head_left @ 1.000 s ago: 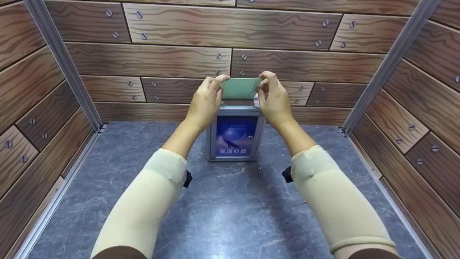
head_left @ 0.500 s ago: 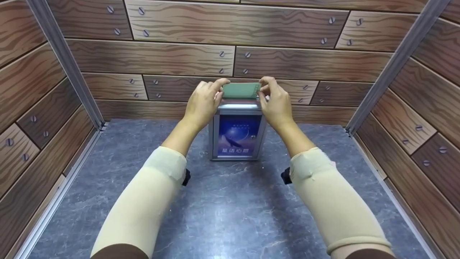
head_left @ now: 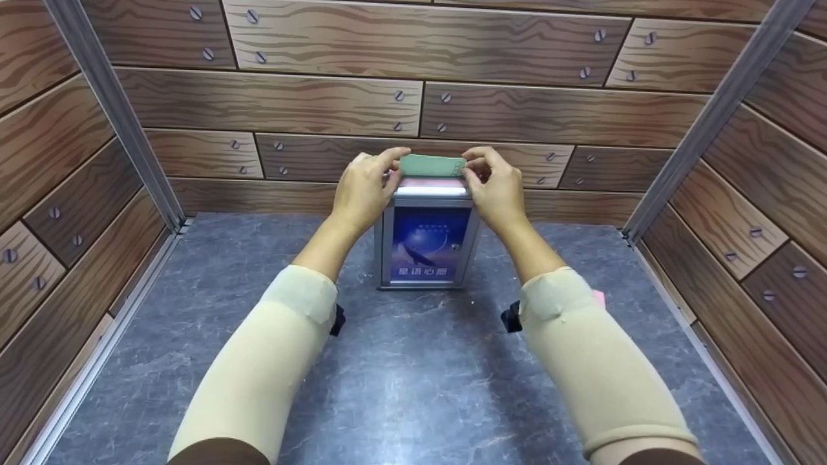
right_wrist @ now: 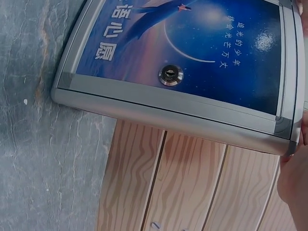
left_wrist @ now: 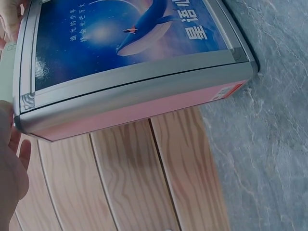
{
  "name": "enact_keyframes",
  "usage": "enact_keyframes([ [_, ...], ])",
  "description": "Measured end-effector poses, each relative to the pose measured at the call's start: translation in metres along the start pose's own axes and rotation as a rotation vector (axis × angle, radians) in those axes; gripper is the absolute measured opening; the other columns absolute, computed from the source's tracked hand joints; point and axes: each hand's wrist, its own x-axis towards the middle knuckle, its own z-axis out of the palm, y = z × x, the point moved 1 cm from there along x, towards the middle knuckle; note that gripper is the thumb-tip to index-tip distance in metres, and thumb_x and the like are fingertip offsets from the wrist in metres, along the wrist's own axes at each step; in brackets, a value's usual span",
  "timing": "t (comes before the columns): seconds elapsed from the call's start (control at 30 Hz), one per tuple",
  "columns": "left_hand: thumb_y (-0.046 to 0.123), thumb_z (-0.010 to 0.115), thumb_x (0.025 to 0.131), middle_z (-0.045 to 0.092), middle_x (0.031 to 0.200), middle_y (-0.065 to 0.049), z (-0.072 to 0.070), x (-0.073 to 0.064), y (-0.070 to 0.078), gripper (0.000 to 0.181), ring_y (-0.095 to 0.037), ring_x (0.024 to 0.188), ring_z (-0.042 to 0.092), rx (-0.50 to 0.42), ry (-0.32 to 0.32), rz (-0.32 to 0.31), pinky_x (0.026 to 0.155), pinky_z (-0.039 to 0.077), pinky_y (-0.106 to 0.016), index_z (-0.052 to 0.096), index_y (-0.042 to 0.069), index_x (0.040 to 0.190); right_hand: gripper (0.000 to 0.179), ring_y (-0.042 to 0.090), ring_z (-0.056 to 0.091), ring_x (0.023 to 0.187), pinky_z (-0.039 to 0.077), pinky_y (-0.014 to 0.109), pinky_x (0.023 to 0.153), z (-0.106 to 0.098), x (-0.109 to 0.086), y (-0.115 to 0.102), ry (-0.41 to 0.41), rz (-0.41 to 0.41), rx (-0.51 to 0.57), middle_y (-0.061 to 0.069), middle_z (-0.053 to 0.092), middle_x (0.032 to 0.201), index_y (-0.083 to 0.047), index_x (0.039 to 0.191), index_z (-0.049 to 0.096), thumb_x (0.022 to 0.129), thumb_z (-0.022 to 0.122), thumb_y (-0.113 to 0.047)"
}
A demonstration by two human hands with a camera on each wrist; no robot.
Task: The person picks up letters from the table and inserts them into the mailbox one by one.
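A green envelope point(head_left: 431, 166) with a row of small printed squares stands on edge at the top of a metal-framed box point(head_left: 423, 242). My left hand point(head_left: 363, 186) pinches its left end between thumb and fingers, and my right hand point(head_left: 499, 186) pinches the right end. The envelope's lower edge meets the box top, where part of it is hidden. On the box front is a blue whale picture with white lettering; a round keyhole lock point(right_wrist: 170, 74) shows in the right wrist view. The box's pink side panel point(left_wrist: 139, 108) appears in the left wrist view.
The box stands upright on a grey marbled surface point(head_left: 400, 374), near the wood-patterned back wall point(head_left: 310, 106). Similar walls rise at left and right, joined by metal posts. A small pink piece point(head_left: 599, 298) shows beyond my right sleeve, mostly hidden by it.
The envelope has moved down, and less of it shows above the box top. Both hands have lowered with it, still pinching its ends. The pink piece has come into view beside my right sleeve.
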Motion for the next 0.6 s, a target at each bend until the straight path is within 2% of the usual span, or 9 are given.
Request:
enact_keyframes([
  [0.1, 0.015, 0.069, 0.104, 0.085, 0.112, -0.002, 0.0022, 0.0000, 0.0002, 0.036, -0.030, 0.103, 0.072, -0.010, 0.007, -0.030, 0.095, 0.058, -0.046, 0.072, 0.020, 0.140, 0.023, 0.016, 0.071, 0.084, 0.051, 0.012, 0.074, 0.0000, 0.0003, 0.0007, -0.005, 0.026, 0.025, 0.018, 0.082, 0.102, -0.002, 0.119, 0.075, 0.096, 0.077, 0.001],
  [0.3, 0.015, 0.070, 0.103, 0.085, 0.114, -0.004, 0.0044, 0.0016, 0.0009, 0.039, -0.032, 0.109, 0.068, -0.090, -0.003, -0.109, 0.100, 0.054, -0.046, 0.072, 0.020, 0.141, 0.032, 0.006, 0.063, 0.082, 0.050, 0.013, 0.074, 0.0016, 0.0004, 0.0027, 0.003, 0.075, 0.069, 0.016, 0.082, 0.103, -0.002, 0.125, 0.076, 0.094, 0.076, 0.004],
  [0.43, 0.014, 0.071, 0.102, 0.085, 0.113, -0.005, 0.0046, 0.0016, 0.0002, 0.038, -0.032, 0.109, 0.067, -0.153, -0.001, -0.149, 0.098, 0.054, -0.045, 0.072, 0.018, 0.140, 0.034, 0.007, 0.063, 0.085, 0.052, 0.017, 0.078, 0.0038, 0.0006, 0.0031, 0.005, 0.112, 0.120, 0.016, 0.081, 0.103, -0.002, 0.126, 0.076, 0.093, 0.077, 0.005],
  [0.6, 0.013, 0.068, 0.103, 0.085, 0.113, -0.004, 0.0059, 0.0002, -0.0004, 0.033, -0.031, 0.108, 0.066, -0.181, 0.013, -0.179, 0.096, 0.054, -0.044, 0.074, 0.019, 0.134, 0.030, 0.013, 0.061, 0.085, 0.052, 0.024, 0.082, 0.0067, 0.0001, 0.0044, 0.025, 0.128, 0.150, 0.006, 0.077, 0.093, -0.002, 0.119, 0.076, 0.091, 0.076, 0.007],
])
